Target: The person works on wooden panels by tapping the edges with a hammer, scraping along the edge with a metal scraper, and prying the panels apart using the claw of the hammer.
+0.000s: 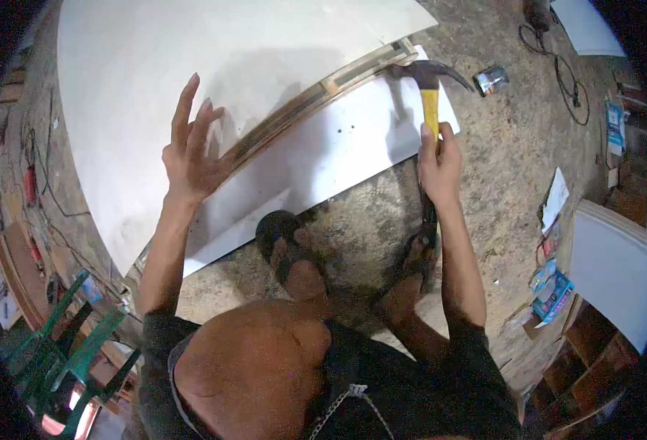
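My right hand (440, 165) is wrapped round the handle of a claw hammer (430, 106) with a yellow neck. The hammer's dark head lies over the far right end of a narrow wooden frame edge (301, 106); whether it touches cannot be made out. My left hand (190, 165) has its fingers spread, its heel by the near left part of that edge, holding nothing. Beyond the edge spreads a large white panel (133, 81). On the near side lies a white board (360, 139) with two small dark spots.
My sandalled feet (294, 249) stand at the board's near side. A small printed container (492, 79) and a black cable (572, 81) lie on the floor. A green plastic chair (81, 359) is at lower left. Blue packaging (556, 297) and another white panel (613, 257) are at right.
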`<state>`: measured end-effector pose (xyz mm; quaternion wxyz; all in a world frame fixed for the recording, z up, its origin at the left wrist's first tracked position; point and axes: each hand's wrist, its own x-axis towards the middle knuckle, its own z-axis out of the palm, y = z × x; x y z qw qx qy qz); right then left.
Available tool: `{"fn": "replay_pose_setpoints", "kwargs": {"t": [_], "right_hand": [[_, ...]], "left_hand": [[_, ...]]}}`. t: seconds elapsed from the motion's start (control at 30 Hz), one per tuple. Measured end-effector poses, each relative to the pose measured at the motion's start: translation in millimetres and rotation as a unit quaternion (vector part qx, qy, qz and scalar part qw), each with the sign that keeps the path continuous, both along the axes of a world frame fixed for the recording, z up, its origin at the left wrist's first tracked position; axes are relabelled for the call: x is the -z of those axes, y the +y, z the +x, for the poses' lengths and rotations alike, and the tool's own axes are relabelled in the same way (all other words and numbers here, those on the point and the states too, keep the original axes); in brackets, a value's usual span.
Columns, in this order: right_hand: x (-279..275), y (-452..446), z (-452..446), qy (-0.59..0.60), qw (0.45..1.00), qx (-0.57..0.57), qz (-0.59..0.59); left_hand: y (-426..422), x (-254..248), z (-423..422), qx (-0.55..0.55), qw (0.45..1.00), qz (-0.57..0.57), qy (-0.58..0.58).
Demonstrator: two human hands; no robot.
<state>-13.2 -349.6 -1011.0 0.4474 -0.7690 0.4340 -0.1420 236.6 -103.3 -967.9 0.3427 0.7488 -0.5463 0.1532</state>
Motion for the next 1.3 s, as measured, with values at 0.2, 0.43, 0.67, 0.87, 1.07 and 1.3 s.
{"fn": "replay_pose_setpoints", "kwargs": {"t": [0.2, 0.43, 0.67, 0.87, 1.07, 1.3], "right_hand": [[-7.4, -21.3, -13.9, 0.006, 1.0, -0.021, 0.004], [-14.1, -9.7, 1.0, 0.042, 0.994, -0.072, -0.069], [-31.1, -7.3, 31.1, 0.067, 0.984, -0.101, -0.129], [-12.1, -28.2, 38.0, 0.132, 0.959, -0.187, -0.169], [-10.1, -20.6, 37.7, 0.077, 0.979, -0.114, -0.152], [-2.6, -29.4, 37.9, 0.098, 0.974, -0.132, -0.158]], "left_hand": [[2.5, 3.3, 0.8, 0.01, 0.999, 0.029, -0.038], [2.6, -0.6, -1.3, 0.015, 0.999, 0.05, -0.002], [0.7, -15.3, 1.1, 0.02, 0.999, 0.026, -0.027], [0.1, -12.7, 2.7, 0.03, 0.999, 0.01, 0.019], [-1.2, -16.2, -0.2, 0.037, 0.997, -0.026, 0.061], [1.5, -12.8, 2.5, 0.048, 0.996, -0.016, 0.072]]}}
